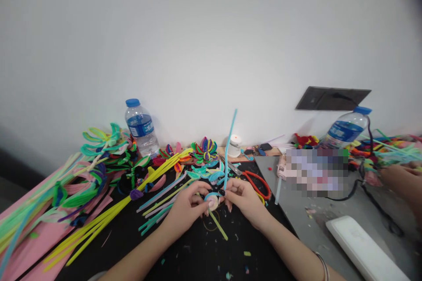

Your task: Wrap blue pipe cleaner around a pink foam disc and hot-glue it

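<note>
Being pinched by fingertips of left hand (pixel 186 208) and right hand (pixel 244 197), the coil (pixel 212 202) was judged part-wound, long blue stem (pixel 230 142) left free.

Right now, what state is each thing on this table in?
Left hand, pinching the pipe-cleaner coil.
Right hand, pinching it too.
Blue pipe cleaner, sticking up from the coil.
Left bottle, upright, capped.
Right bottle, capped.
Red pliers, lying flat.

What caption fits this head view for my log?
Left hand and right hand pinch a pastel coil with a blue pipe cleaner rising from it, above a black mat beside pipe-cleaner flowers.
</note>
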Tool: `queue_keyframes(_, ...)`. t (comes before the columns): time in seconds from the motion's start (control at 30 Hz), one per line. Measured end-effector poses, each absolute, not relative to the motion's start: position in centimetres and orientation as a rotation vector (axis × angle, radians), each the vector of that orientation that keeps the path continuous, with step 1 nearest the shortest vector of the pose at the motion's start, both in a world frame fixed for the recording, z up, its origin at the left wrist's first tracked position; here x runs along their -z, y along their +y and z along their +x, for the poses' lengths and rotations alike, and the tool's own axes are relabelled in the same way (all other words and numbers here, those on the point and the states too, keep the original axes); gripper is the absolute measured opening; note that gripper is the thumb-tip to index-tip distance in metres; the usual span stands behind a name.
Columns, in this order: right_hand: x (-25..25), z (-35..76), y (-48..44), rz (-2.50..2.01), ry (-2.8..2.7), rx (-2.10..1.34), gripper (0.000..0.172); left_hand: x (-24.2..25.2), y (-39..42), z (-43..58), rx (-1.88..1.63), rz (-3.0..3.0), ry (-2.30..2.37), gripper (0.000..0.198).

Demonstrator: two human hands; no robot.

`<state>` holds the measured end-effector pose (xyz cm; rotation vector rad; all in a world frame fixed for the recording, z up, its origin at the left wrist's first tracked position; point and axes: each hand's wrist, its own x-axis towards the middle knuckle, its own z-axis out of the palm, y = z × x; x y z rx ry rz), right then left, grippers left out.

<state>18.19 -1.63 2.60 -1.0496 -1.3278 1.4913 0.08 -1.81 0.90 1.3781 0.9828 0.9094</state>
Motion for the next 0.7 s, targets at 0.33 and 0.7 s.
queue_keyframes(0.33, -2.63, 18.11, -1.78, -1.078, -1.31, -1.546, 0.025, -1.24, -1.74, -0.09, -0.918, 1.331, 1.013, 0.021)
queue_keyframes(0.7, -2.56, 18.12, -1.8, -1.031, -1.161, -1.662, 0.023, -1.18, -1.99, -0.11, -0.92, 1.356, 0.984, 0.016)
